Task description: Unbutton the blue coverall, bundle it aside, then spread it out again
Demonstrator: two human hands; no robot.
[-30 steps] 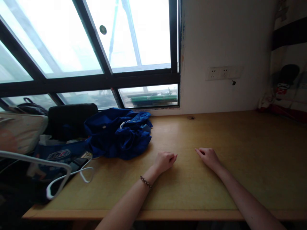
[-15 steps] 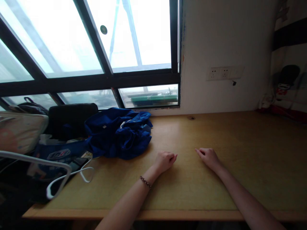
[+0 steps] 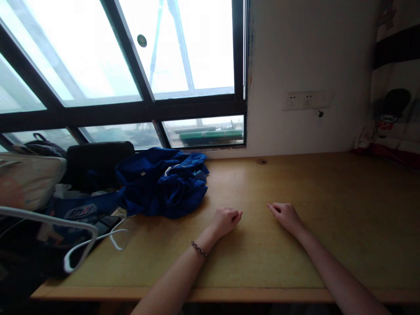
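Note:
Both of my hands rest on a wooden desk (image 3: 328, 210). My left hand (image 3: 225, 220) lies near the middle with its fingers loosely curled and nothing in them; a bead bracelet (image 3: 199, 249) circles that wrist. My right hand (image 3: 286, 215) lies a little to the right, fingers curled inward, holding nothing. A crumpled blue garment (image 3: 164, 181) sits on the desk to the left of my left hand, apart from it.
A white clothes hanger (image 3: 82, 245) lies at the desk's left end over dark bags (image 3: 95, 162) and a blue printed bag (image 3: 80, 212). A window (image 3: 131, 65) runs along the back. Wall sockets (image 3: 306, 99) sit on the white wall.

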